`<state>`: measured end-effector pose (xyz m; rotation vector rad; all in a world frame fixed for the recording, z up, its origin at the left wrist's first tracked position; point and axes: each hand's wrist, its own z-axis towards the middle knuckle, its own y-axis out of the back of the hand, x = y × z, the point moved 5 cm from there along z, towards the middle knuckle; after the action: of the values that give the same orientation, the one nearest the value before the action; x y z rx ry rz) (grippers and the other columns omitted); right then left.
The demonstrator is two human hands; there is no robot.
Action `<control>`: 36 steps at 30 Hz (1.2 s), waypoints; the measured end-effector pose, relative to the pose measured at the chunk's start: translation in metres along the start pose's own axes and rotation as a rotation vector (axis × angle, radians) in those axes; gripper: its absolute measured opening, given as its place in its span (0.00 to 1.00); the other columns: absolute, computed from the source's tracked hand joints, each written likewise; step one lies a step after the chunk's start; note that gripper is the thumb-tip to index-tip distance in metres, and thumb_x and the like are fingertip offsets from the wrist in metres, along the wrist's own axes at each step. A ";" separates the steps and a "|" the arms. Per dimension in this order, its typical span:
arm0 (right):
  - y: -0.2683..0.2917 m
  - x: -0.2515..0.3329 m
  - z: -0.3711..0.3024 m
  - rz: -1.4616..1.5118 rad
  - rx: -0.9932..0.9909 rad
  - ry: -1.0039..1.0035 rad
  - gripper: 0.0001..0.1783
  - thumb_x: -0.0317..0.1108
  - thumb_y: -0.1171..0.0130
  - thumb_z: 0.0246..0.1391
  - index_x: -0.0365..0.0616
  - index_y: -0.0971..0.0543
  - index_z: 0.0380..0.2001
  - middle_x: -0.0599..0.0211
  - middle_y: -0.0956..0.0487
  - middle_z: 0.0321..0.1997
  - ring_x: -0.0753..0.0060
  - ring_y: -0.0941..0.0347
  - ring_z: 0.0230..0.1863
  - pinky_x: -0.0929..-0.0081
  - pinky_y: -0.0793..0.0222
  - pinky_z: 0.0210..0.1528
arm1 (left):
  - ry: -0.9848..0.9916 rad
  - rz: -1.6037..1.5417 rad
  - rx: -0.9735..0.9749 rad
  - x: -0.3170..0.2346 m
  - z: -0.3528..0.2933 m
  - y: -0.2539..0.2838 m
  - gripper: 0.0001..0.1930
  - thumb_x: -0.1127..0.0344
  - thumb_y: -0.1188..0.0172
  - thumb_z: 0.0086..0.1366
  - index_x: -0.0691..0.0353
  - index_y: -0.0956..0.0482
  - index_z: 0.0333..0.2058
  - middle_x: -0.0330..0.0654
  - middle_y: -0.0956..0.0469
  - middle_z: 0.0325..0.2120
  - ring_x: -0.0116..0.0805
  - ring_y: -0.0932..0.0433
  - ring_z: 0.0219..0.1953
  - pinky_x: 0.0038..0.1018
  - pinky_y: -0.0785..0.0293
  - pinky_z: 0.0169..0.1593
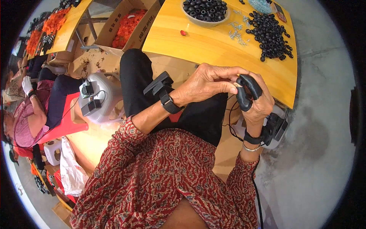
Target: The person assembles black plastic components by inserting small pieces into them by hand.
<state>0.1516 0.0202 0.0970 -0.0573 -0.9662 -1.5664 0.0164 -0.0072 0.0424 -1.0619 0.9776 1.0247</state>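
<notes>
Curved black piece point(253, 86) gripped in both hands, overlapping yellow table point(198, 45)'s near edge in view.
Left hand point(214, 82) pinches one end; right hand point(262, 105) closed around outer side. Wood surface spans hands to bead bowl point(207, 24). Black beads point(269, 36) near right edge; grey floor point(324, 110) beyond. Height over table: can't tell.

Left hand point(215, 82) in pinch; right hand point(261, 102) curled beside it.
</notes>
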 end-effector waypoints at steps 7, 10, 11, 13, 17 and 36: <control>-0.004 -0.003 0.002 0.014 -0.005 0.082 0.15 0.21 0.33 0.37 0.31 0.23 0.33 0.57 0.23 0.34 0.60 0.24 0.33 0.72 0.27 0.34 | -0.009 -0.087 -0.046 0.006 0.003 0.002 0.22 0.73 0.38 0.57 0.59 0.26 0.52 0.36 0.20 0.35 0.20 0.25 0.38 0.18 0.25 0.44; -0.005 -0.002 0.001 0.006 -0.025 0.119 0.16 0.20 0.33 0.36 0.31 0.23 0.33 0.56 0.23 0.36 0.59 0.24 0.34 0.72 0.27 0.34 | 0.009 -0.159 -0.001 0.009 0.004 0.001 0.23 0.73 0.39 0.58 0.59 0.29 0.54 0.37 0.21 0.39 0.20 0.25 0.41 0.19 0.26 0.46; -0.006 -0.004 -0.001 -0.014 -0.020 0.110 0.16 0.19 0.33 0.37 0.31 0.23 0.34 0.56 0.23 0.37 0.61 0.24 0.34 0.73 0.27 0.34 | 0.018 -0.208 0.028 0.010 0.005 0.001 0.25 0.73 0.40 0.58 0.59 0.30 0.55 0.37 0.22 0.40 0.20 0.26 0.42 0.19 0.26 0.47; -0.003 -0.005 -0.005 -0.034 -0.022 0.098 0.17 0.18 0.34 0.39 0.32 0.23 0.36 0.56 0.23 0.38 0.62 0.24 0.34 0.74 0.27 0.34 | 0.040 -0.247 0.056 0.012 0.006 -0.003 0.25 0.73 0.40 0.59 0.59 0.31 0.56 0.37 0.22 0.41 0.20 0.26 0.43 0.19 0.27 0.48; -0.001 -0.002 -0.005 -0.070 -0.012 0.134 0.17 0.18 0.34 0.38 0.31 0.24 0.36 0.56 0.23 0.38 0.62 0.24 0.34 0.74 0.26 0.35 | 0.055 -0.264 0.088 0.013 0.005 -0.006 0.25 0.74 0.41 0.59 0.59 0.32 0.57 0.37 0.23 0.42 0.20 0.27 0.45 0.19 0.28 0.50; 0.029 -0.023 -0.027 -0.190 -0.241 -0.067 0.15 0.21 0.34 0.41 0.33 0.23 0.35 0.59 0.21 0.38 0.68 0.22 0.33 0.74 0.25 0.34 | 0.106 -0.311 0.103 0.022 0.018 -0.020 0.28 0.70 0.43 0.62 0.59 0.39 0.61 0.42 0.22 0.44 0.26 0.24 0.45 0.23 0.27 0.50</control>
<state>0.1948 0.0252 0.0826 -0.1921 -0.8494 -1.8609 0.0433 0.0105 0.0287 -1.1493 0.9048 0.6631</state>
